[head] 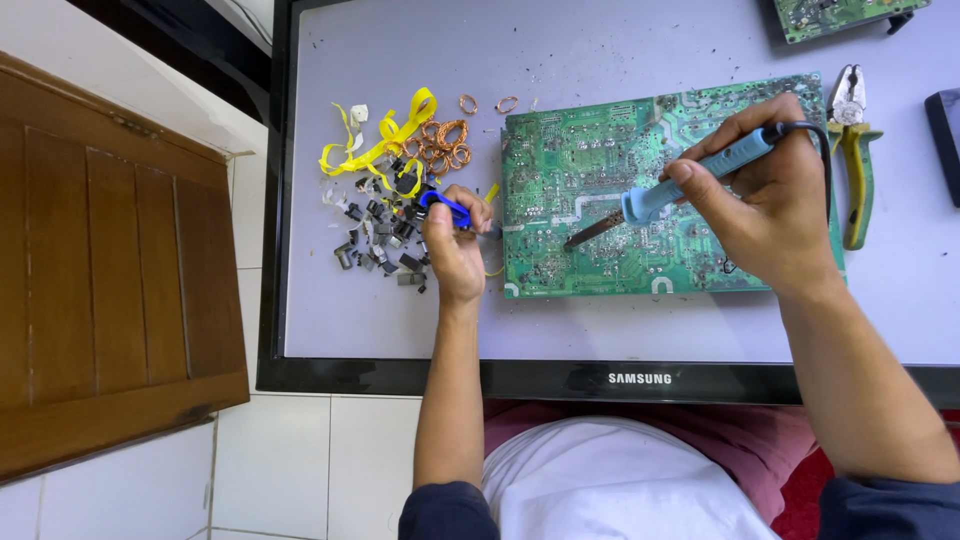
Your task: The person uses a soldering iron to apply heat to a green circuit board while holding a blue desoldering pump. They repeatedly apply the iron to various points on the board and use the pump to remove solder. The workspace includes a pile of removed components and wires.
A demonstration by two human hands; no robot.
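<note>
Soldering setup: right hand grips blue soldering iron pen-style, tip on green circuit board mid-counter; left hand pinches blue-handled tool beside board's left edge, steadying.

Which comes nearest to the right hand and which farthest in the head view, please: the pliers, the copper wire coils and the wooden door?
From the right hand:
1. Pliers, just beyond it on the right side of the panel.
2. Copper wire coils, across the green circuit board, toward the left.
3. Wooden door, far left, off the panel.
</note>
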